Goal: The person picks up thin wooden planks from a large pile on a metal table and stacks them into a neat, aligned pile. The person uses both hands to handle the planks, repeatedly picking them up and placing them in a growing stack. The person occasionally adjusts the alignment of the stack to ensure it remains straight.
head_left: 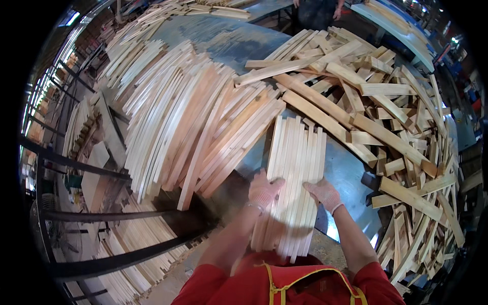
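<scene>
A bundle of pale wooden strips [295,168] lies lengthwise in front of me, its near end close to my body. My left hand [265,189], in a light knitted glove, clasps the bundle's left side with the thumb over the top. On the opposite side my right hand [325,194], gloved alike, presses in with its thumb on the upper face. Most fingers of both hands are hidden beside or under the strips. Beneath the bundle's far part is a grey metal tabletop [348,175].
Rows of strips [173,112] lie close together to the left. A jumbled heap of short boards [386,117] covers the right side. Dark metal bars [122,262] cross the lower left, above more stacked strips [140,246]. Another person [317,12] stands beyond the table.
</scene>
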{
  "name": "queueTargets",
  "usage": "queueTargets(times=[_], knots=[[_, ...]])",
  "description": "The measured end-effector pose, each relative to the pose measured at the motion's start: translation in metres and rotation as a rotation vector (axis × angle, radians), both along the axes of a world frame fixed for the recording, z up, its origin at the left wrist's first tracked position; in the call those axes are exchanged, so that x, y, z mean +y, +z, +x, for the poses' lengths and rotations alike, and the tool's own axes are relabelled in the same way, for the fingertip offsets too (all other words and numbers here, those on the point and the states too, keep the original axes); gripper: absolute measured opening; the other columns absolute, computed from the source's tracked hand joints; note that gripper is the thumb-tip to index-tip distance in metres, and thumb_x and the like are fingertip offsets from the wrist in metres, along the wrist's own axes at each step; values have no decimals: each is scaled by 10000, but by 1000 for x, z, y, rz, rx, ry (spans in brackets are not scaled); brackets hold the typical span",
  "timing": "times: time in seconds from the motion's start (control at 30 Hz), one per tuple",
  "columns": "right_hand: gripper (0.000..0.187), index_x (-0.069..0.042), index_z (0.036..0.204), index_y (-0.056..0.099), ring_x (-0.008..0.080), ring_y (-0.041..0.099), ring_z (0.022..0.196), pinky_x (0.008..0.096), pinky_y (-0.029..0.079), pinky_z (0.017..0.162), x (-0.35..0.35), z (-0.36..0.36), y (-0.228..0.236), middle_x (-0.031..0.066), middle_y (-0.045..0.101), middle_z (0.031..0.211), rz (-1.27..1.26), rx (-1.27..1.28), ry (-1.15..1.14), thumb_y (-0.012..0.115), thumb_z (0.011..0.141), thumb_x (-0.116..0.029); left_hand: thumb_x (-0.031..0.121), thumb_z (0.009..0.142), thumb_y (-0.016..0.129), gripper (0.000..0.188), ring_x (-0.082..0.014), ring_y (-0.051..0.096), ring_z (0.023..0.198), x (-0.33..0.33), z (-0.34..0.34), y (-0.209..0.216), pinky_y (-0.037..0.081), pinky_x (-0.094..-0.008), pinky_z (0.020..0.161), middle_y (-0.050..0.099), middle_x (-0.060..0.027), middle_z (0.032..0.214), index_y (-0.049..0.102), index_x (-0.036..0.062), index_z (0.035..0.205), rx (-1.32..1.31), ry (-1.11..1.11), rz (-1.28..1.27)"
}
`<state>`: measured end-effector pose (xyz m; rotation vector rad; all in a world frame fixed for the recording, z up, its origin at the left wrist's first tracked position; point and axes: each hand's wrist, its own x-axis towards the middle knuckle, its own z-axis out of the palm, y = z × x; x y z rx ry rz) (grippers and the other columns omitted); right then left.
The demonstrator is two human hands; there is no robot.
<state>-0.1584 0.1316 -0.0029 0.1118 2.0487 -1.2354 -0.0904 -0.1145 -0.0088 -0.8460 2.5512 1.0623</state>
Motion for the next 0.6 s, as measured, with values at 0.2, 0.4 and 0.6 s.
queueTargets(times=[0.2,0.4,0.6], knots=[[813,36,1452,540,330,675,1204,405,516,1063,4,45,62,235,705,1293,-163,358,-234,880,826,-358,347,797,849,691,-361,723,1088,-9,22,63,572,-440,980,715,-231,1212,613,4,1348,346,-31,304],[832,-6,1456,526,353,598,1263,433,483,1107,-1,48,233,202,594,1314,-47,965,-355,922,758,-225,260,778,921,779,-276,748,1027,-9,-13,195,611,-393,912,748,-206,1148,542,-44,1386,848,-133,542],[815,-15,1451,532,359,564,1307,454,481,1112,29,56,147,195,566,1386,208,1230,-224,942,772,-205,321,778,927,1007,-223,689,1224,-12,-20,119,587,-360,1025,699,-136,1348,378,19,1567,698,-351,514]])
